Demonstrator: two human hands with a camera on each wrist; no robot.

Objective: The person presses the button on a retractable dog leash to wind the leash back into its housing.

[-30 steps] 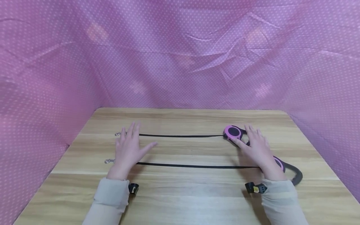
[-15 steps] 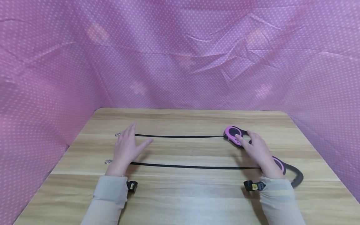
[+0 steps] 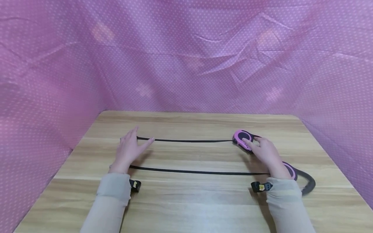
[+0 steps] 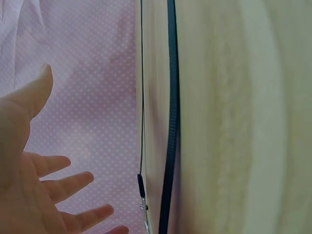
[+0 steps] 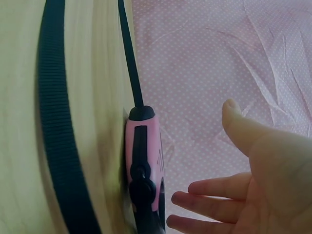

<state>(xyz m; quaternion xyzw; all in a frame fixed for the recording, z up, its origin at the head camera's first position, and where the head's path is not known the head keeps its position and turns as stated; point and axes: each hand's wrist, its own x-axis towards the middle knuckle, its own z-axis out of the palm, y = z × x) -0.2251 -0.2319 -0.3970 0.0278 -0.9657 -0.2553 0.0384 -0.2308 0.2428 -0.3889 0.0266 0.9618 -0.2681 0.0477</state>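
Two pink and black retractable dog leashes lie on the table with their black straps pulled out to the left. The far leash's casing (image 3: 242, 133) is beside my right hand (image 3: 266, 155), whose thumb overlaps it in the head view. In the right wrist view the fingers (image 5: 214, 204) are extended and apart from that casing. My forearm partly covers the near leash's casing (image 3: 292, 171). My left hand (image 3: 126, 150) hovers with spread fingers over the clip ends of both straps. A metal clip (image 4: 144, 207) on the far strap shows in the left wrist view; the hand mostly hides the clips from the head.
The wooden table (image 3: 186, 207) extends toward the front and sides. Pink dotted cloth (image 3: 186, 64) hangs behind it and along both sides. The near leash's looped handle (image 3: 310, 184) lies right of my right wrist. Each wrist carries a small black camera (image 3: 257, 187).
My left hand has shifted slightly left, now covering more of the clips. My right hand has drawn lower and its fingers have come closer together beside the far casing. The leashes stay in place.
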